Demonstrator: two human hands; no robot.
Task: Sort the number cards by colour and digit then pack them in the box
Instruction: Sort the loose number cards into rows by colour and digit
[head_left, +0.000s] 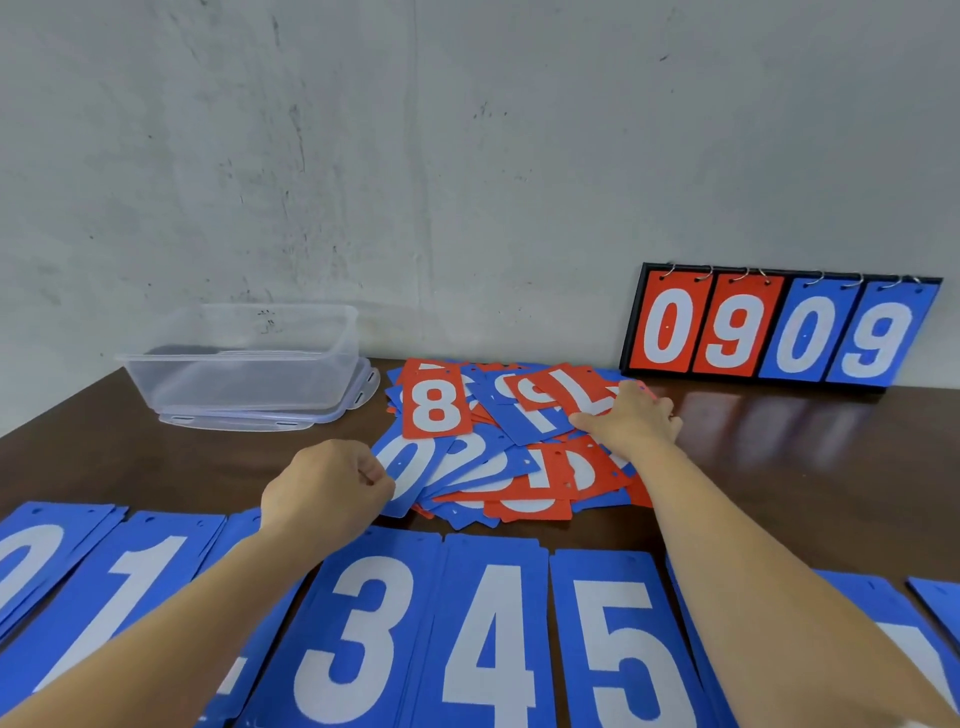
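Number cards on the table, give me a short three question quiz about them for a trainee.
1. True or false: the clear box already holds cards.
2. Which card does the left hand pinch? A) red 8 B) blue 0 C) blue 5
3. Fill in: the scoreboard at the back reads ____.
Key: 1 false; 2 B; 3 0909.

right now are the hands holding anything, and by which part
The left hand pinches the blue 0 card by its left edge. The right hand rests flat on the mixed pile, gripping nothing.
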